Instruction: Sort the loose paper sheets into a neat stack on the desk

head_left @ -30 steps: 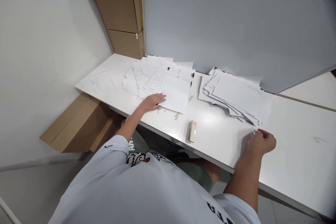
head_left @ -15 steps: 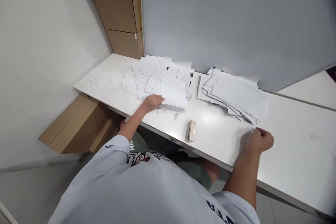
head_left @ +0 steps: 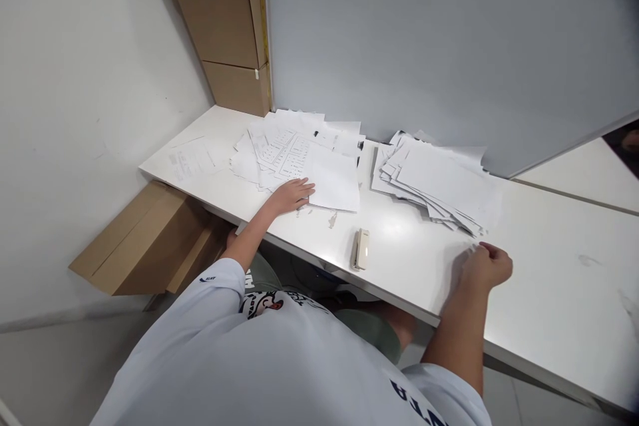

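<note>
My left hand [head_left: 290,196] lies flat with fingers stretched out on the near edge of a loose heap of printed sheets [head_left: 299,156] on the white desk [head_left: 409,259]. My right hand [head_left: 485,267] hovers at the desk's front part, fingers curled together in a pinch, just below the near corner of a second fanned stack of blank sheets [head_left: 439,183]. Whether it pinches anything I cannot make out. A small beige stapler [head_left: 361,249] lies between my hands near the front edge.
A grey partition [head_left: 449,40] stands behind the desk. Stacked cardboard boxes [head_left: 224,20] fill the back left corner, and a flat cardboard box [head_left: 144,239] leans under the desk's left end. A single printed sheet [head_left: 192,158] lies at the far left. Small paper scraps [head_left: 331,219] dot the desk.
My left hand curled up at the edge of the top sheet, then flattened out on it again. My right hand stayed in place with curled fingers.
</note>
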The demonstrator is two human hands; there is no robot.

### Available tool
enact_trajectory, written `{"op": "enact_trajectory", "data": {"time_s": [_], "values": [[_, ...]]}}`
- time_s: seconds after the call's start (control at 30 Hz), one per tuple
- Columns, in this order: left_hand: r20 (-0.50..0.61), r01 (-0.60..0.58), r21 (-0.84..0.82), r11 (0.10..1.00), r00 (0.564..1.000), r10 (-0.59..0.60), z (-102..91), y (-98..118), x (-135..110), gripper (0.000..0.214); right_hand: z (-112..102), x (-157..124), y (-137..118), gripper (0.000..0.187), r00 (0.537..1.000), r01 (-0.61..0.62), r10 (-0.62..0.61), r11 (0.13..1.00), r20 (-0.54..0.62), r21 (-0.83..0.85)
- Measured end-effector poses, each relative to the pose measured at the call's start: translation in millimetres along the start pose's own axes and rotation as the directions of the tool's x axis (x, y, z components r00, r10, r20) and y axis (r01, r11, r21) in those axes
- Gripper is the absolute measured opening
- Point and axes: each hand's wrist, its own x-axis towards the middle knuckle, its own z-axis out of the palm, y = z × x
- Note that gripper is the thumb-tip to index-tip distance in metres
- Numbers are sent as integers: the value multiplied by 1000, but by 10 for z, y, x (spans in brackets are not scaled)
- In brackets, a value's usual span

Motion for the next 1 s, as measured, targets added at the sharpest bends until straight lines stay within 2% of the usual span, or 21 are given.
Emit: {"op": "enact_trajectory", "data": {"time_s": [0.17, 0.33, 0.5, 0.6, 0.63, 0.67, 0.7, 0.77, 0.83, 0.87, 0.9, 0.93, 0.97, 1.0], "values": [[-54, -29, 4, 1000, 998, 29, 10, 16, -4, 32, -1, 8, 5, 23, 1000, 8, -8, 1000, 3, -4], [-151, -51, -63, 997, 988, 41, 49, 19, -5, 28, -1, 8, -11, 21, 1000, 9, -9, 1000, -9, 6], [-260, -5, -168, 986, 965, -39, 25, 45, 14, 28, -1, 0, -25, 18, 1000, -11, 11, 999, 3, 37], [-366, 43, -322, 946, 916, -166, -65, 181, -15, 27, -24, -28, -71, 15, 999, -33, 32, 998, 19, 61], [-409, 77, -391, 917, 878, -249, -104, 261, -46, 27, -48, -47, -109, 15, 999, -38, 36, 996, 22, 81], [-449, 121, -468, 876, 821, -353, -146, 358, -91, 27, -82, -74, -163, 15, 999, -37, 36, 992, 12, 124], [-475, 167, -549, 819, 744, -470, -187, 467, -151, 28, -127, -116, -235, 16, 1000, -27, 29, 981, -11, 191], [-468, 239, -713, 660, 539, -701, -259, 698, -317, 31, -249, -269, -435, 17, 997, 25, 3, 936, -80, 351], [-376, 231, -854, 466, 345, -860, -309, 903, -529, 35, -392, -570, -689, 18, 991, 91, -35, 875, -125, 476], [-307, 193, -912, 363, 268, -913, -324, 983, -644, 37, -460, -790, -821, 20, 993, 107, -66, 856, -98, 506], [-228, 137, -956, 260, 209, -951, -333, 1047, -761, 37, -519, -1055, -947, 21, 993, 115, -89, 821, -73, 560], [-146, 73, -984, 160, 167, -975, -338, 1094, -877, 36, -567, -1355, -1059, 20, 992, 97, -125, 789, 4, 606], [-63, 11, -998, 65, 143, -988, -340, 1126, -987, 34, -599, -1677, -1150, 20, 974, 48, -175, 778, 144, 627], [15, -42, -999, -21, 128, -992, -340, 1147, -1091, 33, -613, -2001, -1215, 22, 909, -28, -235, 790, 345, 612]]}}
